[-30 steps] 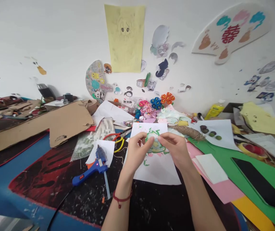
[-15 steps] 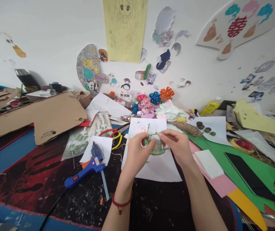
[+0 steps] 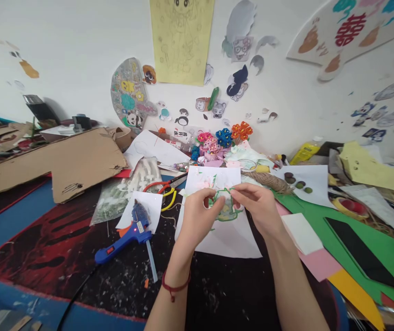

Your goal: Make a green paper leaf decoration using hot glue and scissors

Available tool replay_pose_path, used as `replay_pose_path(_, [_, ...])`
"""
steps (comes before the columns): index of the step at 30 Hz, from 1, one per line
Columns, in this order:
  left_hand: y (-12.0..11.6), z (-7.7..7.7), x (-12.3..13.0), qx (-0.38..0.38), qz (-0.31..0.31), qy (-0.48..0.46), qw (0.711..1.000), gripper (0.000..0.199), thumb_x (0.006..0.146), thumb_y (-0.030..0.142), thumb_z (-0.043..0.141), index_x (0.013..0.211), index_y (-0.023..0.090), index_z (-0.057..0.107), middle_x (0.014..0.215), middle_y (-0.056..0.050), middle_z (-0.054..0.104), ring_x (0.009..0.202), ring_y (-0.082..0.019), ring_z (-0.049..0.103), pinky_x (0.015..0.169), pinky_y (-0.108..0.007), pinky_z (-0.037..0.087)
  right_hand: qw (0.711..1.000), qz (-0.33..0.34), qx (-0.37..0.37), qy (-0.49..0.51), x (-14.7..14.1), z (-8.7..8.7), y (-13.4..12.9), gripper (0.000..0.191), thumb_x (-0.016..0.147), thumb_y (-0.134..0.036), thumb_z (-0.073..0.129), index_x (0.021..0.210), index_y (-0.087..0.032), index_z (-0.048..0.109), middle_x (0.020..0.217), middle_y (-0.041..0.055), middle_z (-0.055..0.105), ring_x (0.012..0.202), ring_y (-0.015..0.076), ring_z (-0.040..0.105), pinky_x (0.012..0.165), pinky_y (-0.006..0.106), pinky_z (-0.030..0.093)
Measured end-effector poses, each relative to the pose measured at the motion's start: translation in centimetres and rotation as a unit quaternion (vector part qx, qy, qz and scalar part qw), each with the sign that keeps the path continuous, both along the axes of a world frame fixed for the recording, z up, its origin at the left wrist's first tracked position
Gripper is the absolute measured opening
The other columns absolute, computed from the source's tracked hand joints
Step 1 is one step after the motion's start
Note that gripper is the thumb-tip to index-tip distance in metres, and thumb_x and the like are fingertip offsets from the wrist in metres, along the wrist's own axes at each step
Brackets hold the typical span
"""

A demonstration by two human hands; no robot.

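Between my two hands is a small greyish craft piece with a green outline (image 3: pixel 227 213), held over a white paper sheet (image 3: pixel 229 243). My left hand (image 3: pixel 199 212) closes thumb and fingers on its left side. At its upper right edge my right hand (image 3: pixel 256 202) has its fingertips pinched together. Parts of the piece are behind my fingers. Small green and pale pink scraps (image 3: pixel 208 180) lie on the sheet just beyond my hands.
At left, a blue hot glue gun (image 3: pixel 124 241) with its glue stick rests partly on white paper. Scissors (image 3: pixel 169 185) and yellow-handled pliers (image 3: pixel 170 200) lie behind it. A black phone (image 3: pixel 362 250) is on green sheets at right. Twine (image 3: pixel 269 180) and crafted flowers (image 3: pixel 222 138) are behind.
The camera view has shifted slightly, so the whole scene sits a little to the right. Both hands keep their hold on the green-outlined piece, with only slight finger movement.
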State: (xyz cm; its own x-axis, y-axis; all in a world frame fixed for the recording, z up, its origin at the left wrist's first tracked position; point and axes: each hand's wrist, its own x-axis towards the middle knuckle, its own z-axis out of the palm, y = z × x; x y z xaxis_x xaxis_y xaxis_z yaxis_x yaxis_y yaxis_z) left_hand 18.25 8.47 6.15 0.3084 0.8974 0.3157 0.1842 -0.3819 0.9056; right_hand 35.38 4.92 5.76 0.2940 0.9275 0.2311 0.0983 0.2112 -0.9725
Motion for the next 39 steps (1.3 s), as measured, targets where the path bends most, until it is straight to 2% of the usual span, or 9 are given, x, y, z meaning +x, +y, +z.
replay_pose_path(5, [0.19,-0.27,-0.04,-0.005,0.003,-0.004,1.000,0.028,0.084,0.033,0.062,0.064,0.019,0.050,0.061,0.005,0.038,0.061,-0.012,0.036,0.059,-0.028,0.027,1.000,0.027,-0.010,-0.003,0.31,0.12,-0.09,0.035,0.080,-0.051,0.079,0.085,-0.017,0.076,0.065,0.0023,0.067,0.057,0.0135,0.059,0.055,0.027,0.046])
replay_pose_path(10, [0.24,-0.34,-0.09,-0.006,-0.001,-0.009,1.000,0.030,0.085,0.034,0.063,0.063,0.019,0.049,0.061,0.005,0.036,0.060,-0.012,0.035,0.058,-0.028,0.026,1.000,0.027,-0.003,-0.013,0.01,0.03,0.06,0.027,0.078,-0.043,0.083,0.081,-0.018,0.075,0.063,-0.0001,0.064,0.059,0.0133,0.058,0.056,0.026,0.046])
replay_pose_path(14, [0.34,-0.34,-0.20,-0.008,-0.001,-0.016,1.000,0.030,0.085,0.035,0.063,0.063,0.019,0.050,0.061,0.005,0.037,0.060,-0.012,0.036,0.059,-0.028,0.027,0.999,0.042,-0.011,-0.028,-0.03,-0.07,0.08,0.029,0.081,-0.047,0.079,0.079,-0.018,0.076,0.064,0.0007,0.064,0.060,0.0137,0.057,0.055,0.026,0.046])
replay_pose_path(20, [0.41,-0.43,-0.32,-0.006,0.005,-0.022,1.000,0.027,0.086,0.034,0.064,0.065,0.019,0.054,0.062,0.005,0.040,0.061,-0.013,0.036,0.058,-0.028,0.027,0.997,0.064,-0.029,-0.032,-0.02,-0.09,-0.06,0.025,0.074,-0.041,0.086,0.077,-0.018,0.077,0.071,0.0019,0.067,0.064,0.0139,0.056,0.058,0.026,0.046])
replay_pose_path(27, [0.41,-0.40,-0.52,-0.012,0.021,-0.036,0.999,0.031,0.087,0.034,0.064,0.064,0.020,0.049,0.062,0.005,0.035,0.060,-0.013,0.034,0.058,-0.028,0.026,0.996,0.080,-0.039,-0.027,0.42,0.09,-0.27,0.022,0.079,-0.040,0.082,0.079,-0.019,0.079,0.072,0.0024,0.067,0.063,0.0133,0.055,0.055,0.026,0.045])
replay_pose_path(35, [0.30,-0.43,-0.64,-0.014,0.002,-0.029,0.999,0.030,0.087,0.033,0.064,0.064,0.019,0.050,0.061,0.005,0.037,0.061,-0.012,0.035,0.058,-0.028,0.027,0.995,0.078,-0.046,-0.029,0.51,0.13,-0.24,0.021,0.076,-0.040,0.083,0.078,-0.019,0.080,0.069,0.0035,0.068,0.062,0.0140,0.057,0.054,0.026,0.047])
replay_pose_path(39, [0.27,-0.42,-0.58,-0.008,-0.006,-0.020,1.000,0.028,0.087,0.032,0.064,0.064,0.019,0.054,0.061,0.005,0.039,0.061,-0.013,0.036,0.059,-0.028,0.027,0.996,0.067,-0.048,-0.036,0.29,0.26,-0.33,0.022,0.069,-0.038,0.088,0.074,-0.018,0.079,0.072,0.0040,0.070,0.061,0.0137,0.057,0.053,0.026,0.048])
